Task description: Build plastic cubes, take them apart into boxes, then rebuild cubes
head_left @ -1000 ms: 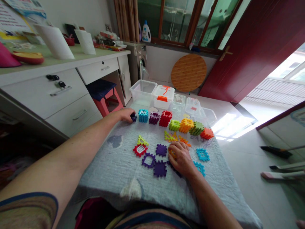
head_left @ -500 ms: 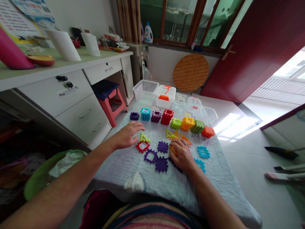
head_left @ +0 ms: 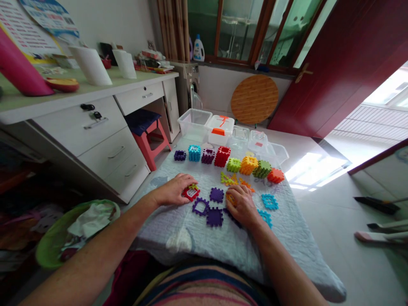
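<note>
My left hand [head_left: 175, 189] rests at the left of the loose pieces, its thumb and curled fingers around a red window-patterned interlocking tile [head_left: 191, 194]. A small yellow-green piece [head_left: 193, 186] is partly hidden under those fingers. On the right, my right hand [head_left: 242, 205] is closed over an orange-yellow tile [head_left: 230, 198], mostly covered by the fingers. Between the hands lie a purple tile [head_left: 216, 194], a purple frame tile [head_left: 200, 206] and a solid purple tile [head_left: 214, 216]. Another dark purple tile is partly under my right hand. Blue frame tiles [head_left: 270, 202] lie to its right.
Sorted stacks stand in a row behind, among them a red stack [head_left: 222, 157] and an orange-yellow stack [head_left: 249, 165]. Yellow-green pieces [head_left: 228, 178] lie before them. A clear bin [head_left: 195, 123] and a lidded box [head_left: 221, 129] line the cloth-covered table's [head_left: 159, 231] far edge.
My left hand has come down from above the table onto the red tile and yellow-green piece, its fingers now curled. My right hand stays on the orange-yellow tile. The view has shifted slightly.
</note>
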{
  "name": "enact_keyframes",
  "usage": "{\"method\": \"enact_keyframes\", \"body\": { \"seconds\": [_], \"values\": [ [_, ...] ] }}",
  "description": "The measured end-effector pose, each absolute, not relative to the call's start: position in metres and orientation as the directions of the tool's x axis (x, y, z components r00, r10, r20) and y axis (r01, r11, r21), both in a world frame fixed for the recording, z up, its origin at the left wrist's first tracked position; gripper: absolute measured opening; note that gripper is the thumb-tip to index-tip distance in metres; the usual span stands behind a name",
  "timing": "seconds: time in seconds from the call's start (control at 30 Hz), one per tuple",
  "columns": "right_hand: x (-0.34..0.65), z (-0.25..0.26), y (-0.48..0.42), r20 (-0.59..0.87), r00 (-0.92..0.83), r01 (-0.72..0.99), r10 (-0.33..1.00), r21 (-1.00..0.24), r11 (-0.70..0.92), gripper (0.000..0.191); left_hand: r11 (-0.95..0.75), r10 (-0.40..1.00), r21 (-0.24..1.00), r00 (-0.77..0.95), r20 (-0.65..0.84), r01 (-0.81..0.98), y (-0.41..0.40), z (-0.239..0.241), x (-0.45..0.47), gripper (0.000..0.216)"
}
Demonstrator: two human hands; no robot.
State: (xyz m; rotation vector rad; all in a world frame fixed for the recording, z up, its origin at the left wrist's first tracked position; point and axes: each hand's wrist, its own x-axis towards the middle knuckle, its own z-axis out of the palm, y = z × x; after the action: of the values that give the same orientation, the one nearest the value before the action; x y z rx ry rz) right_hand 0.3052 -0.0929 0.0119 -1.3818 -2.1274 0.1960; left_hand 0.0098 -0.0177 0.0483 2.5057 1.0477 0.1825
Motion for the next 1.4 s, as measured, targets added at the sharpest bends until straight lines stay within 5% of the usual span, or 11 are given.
{"method": "enact_keyframes", "body": {
  "seconds": [0.3, 0.47, 0.83, 1.03, 1.17, 1.4],
  "values": [
    [0.307, 0.01, -0.092, 0.386, -0.297, 0.789, 0.874, -0.417, 0.452, 0.013, -0.645, 0.666, 0.376, 0.73, -0.151, 0.666, -0.005, 0.054, 0.012, 0.056],
    [0.306, 0.011, -0.092, 0.387, -0.295, 0.794, 0.874, -0.41, 0.45, 0.015, -0.688, 0.672, 0.303, 0.737, -0.076, 0.659, -0.006, 0.055, 0.025, 0.034],
    [0.306, 0.01, -0.092, 0.387, -0.293, 0.78, 0.874, -0.432, 0.453, 0.016, -0.613, 0.787, 0.231, 0.609, 0.097, 0.756, -0.008, 0.037, 0.03, 0.049],
    [0.312, 0.011, -0.091, 0.513, 0.065, 0.624, 0.856, -0.69, 0.366, 0.039, -0.639, 0.768, 0.228, 0.624, 0.145, 0.734, -0.007, 0.042, 0.033, 0.04],
    [0.325, 0.01, -0.088, 0.497, 0.321, 0.451, 0.806, -0.829, 0.332, 0.04, -0.614, 0.789, 0.356, 0.552, 0.269, 0.704, -0.008, 0.055, 0.035, 0.038],
    [0.333, 0.003, -0.081, 0.399, 0.313, 0.445, 0.862, -0.863, 0.239, 0.033, -0.633, 0.773, 0.404, 0.502, 0.389, 0.661, -0.002, 0.072, 0.049, 0.047]
  ]
}}
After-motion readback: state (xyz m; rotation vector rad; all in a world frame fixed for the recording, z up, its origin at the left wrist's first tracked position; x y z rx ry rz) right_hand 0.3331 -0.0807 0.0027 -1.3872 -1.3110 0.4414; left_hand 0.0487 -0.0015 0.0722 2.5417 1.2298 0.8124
